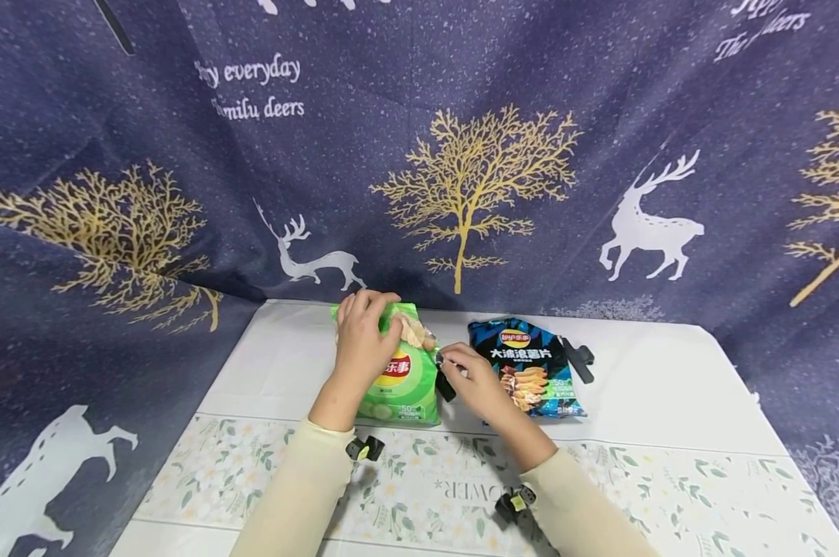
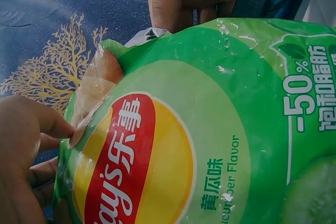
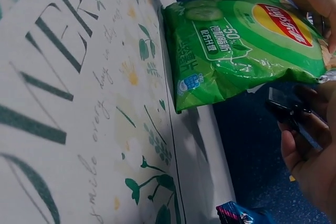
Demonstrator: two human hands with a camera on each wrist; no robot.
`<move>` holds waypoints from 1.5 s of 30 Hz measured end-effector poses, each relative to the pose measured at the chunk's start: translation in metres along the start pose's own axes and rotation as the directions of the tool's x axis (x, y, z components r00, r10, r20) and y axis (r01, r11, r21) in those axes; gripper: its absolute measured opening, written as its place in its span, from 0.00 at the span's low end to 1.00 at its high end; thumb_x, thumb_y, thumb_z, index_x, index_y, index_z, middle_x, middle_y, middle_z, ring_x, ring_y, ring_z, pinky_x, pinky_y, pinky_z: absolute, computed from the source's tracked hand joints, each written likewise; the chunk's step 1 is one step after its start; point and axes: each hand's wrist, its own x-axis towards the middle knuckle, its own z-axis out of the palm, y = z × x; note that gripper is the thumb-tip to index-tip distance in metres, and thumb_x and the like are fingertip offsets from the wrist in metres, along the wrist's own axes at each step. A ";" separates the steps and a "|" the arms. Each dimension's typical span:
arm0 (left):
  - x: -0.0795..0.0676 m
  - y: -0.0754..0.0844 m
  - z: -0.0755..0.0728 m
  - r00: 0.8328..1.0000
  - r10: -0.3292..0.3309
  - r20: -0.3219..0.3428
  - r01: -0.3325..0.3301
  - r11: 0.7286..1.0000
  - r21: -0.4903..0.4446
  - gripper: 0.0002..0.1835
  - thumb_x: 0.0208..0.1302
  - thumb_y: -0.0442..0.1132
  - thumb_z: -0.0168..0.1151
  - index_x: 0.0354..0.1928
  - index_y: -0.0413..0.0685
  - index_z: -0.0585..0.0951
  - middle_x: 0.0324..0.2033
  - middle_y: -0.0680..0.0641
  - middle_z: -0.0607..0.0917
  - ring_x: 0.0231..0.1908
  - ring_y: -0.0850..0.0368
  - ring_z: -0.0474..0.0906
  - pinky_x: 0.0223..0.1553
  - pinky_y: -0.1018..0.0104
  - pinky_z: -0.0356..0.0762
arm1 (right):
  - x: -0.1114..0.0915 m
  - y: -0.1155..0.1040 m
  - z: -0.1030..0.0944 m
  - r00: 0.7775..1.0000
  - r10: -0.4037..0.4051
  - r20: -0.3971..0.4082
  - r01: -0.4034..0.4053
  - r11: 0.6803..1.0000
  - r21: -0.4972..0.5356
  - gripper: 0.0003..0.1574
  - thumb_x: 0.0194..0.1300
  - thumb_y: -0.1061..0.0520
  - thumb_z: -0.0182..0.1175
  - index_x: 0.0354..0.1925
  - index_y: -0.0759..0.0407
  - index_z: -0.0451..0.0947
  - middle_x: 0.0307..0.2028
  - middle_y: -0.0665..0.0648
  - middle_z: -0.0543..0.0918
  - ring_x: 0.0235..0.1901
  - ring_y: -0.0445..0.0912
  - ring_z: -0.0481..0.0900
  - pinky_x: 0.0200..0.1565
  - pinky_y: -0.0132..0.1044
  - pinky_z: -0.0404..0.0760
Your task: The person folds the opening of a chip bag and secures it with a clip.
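Left hand (image 1: pixel 362 340) pinches the top edge of a green chip bag (image 1: pixel 410 393), probably light, crushable, best held by its rim; right hand (image 1: pixel 479 381), fingers curled, grips a black clip (image 1: pixel 446 386).

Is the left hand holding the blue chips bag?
No, the left hand grips the green cucumber-flavor Lay's bag, while the blue Lay's bag lies on the table.

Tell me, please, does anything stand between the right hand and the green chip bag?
Only the black clip, which the right hand itself holds beside the green chip bag. Nothing else visible stands between them; the blue chip bag lies farther to the right, outside this gap.
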 end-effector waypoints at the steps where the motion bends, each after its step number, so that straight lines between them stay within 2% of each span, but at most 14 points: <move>1: 0.000 0.000 0.000 1.000 0.004 -0.003 -0.004 1.000 -0.004 0.13 0.65 0.37 0.62 0.51 0.48 0.85 0.45 0.43 0.80 0.51 0.43 0.75 0.72 0.44 0.57 | 0.000 0.000 0.000 1.000 -0.006 -0.006 0.006 1.000 0.008 0.15 0.79 0.54 0.53 0.50 0.55 0.85 0.52 0.51 0.84 0.50 0.46 0.82 0.47 0.38 0.83; 11: 0.001 0.001 0.000 0.999 0.015 -0.030 -0.016 0.999 -0.048 0.10 0.67 0.37 0.62 0.47 0.47 0.86 0.43 0.43 0.81 0.51 0.43 0.75 0.72 0.40 0.57 | -0.001 -0.004 -0.003 1.000 -0.015 -0.003 0.015 0.998 0.061 0.19 0.80 0.47 0.50 0.48 0.51 0.86 0.50 0.49 0.84 0.54 0.46 0.81 0.53 0.42 0.82; 18: 0.000 0.003 0.000 1.000 -0.010 -0.021 0.008 0.996 -0.084 0.08 0.67 0.36 0.61 0.45 0.48 0.86 0.42 0.45 0.81 0.52 0.44 0.76 0.73 0.44 0.57 | -0.002 -0.005 -0.002 0.999 -0.042 0.003 0.042 0.994 0.104 0.18 0.79 0.46 0.51 0.46 0.49 0.87 0.50 0.47 0.84 0.55 0.43 0.79 0.56 0.42 0.81; 25: 0.001 0.004 0.000 1.000 -0.013 -0.028 0.010 0.995 -0.099 0.07 0.68 0.35 0.62 0.45 0.48 0.86 0.42 0.44 0.82 0.53 0.44 0.76 0.72 0.46 0.59 | -0.003 -0.009 -0.002 0.997 -0.078 0.022 0.074 0.987 0.140 0.13 0.77 0.50 0.55 0.46 0.47 0.87 0.51 0.48 0.84 0.54 0.43 0.79 0.54 0.39 0.80; 36: -0.001 0.006 -0.003 0.999 -0.004 -0.047 -0.002 0.992 -0.130 0.07 0.66 0.32 0.62 0.42 0.48 0.86 0.40 0.44 0.82 0.52 0.44 0.76 0.71 0.45 0.59 | -0.001 -0.011 0.001 0.997 -0.058 0.046 0.052 0.991 0.125 0.09 0.74 0.47 0.59 0.45 0.44 0.86 0.51 0.46 0.83 0.50 0.41 0.79 0.52 0.36 0.80; 42: -0.001 0.007 -0.005 0.999 -0.026 -0.026 0.022 0.989 -0.147 0.08 0.70 0.37 0.58 0.41 0.48 0.86 0.41 0.45 0.82 0.53 0.45 0.76 0.73 0.47 0.58 | 0.000 -0.011 0.003 0.998 -0.055 0.030 0.051 0.991 0.128 0.09 0.73 0.46 0.61 0.43 0.45 0.86 0.50 0.47 0.83 0.48 0.41 0.79 0.50 0.36 0.81; 45: -0.002 0.006 -0.006 1.000 -0.021 -0.005 0.020 0.989 -0.145 0.08 0.71 0.41 0.59 0.42 0.48 0.85 0.42 0.45 0.82 0.54 0.46 0.77 0.75 0.47 0.54 | 0.001 -0.011 0.004 0.999 -0.045 0.024 0.041 0.990 0.133 0.08 0.72 0.46 0.62 0.42 0.44 0.85 0.49 0.46 0.83 0.47 0.41 0.79 0.50 0.36 0.81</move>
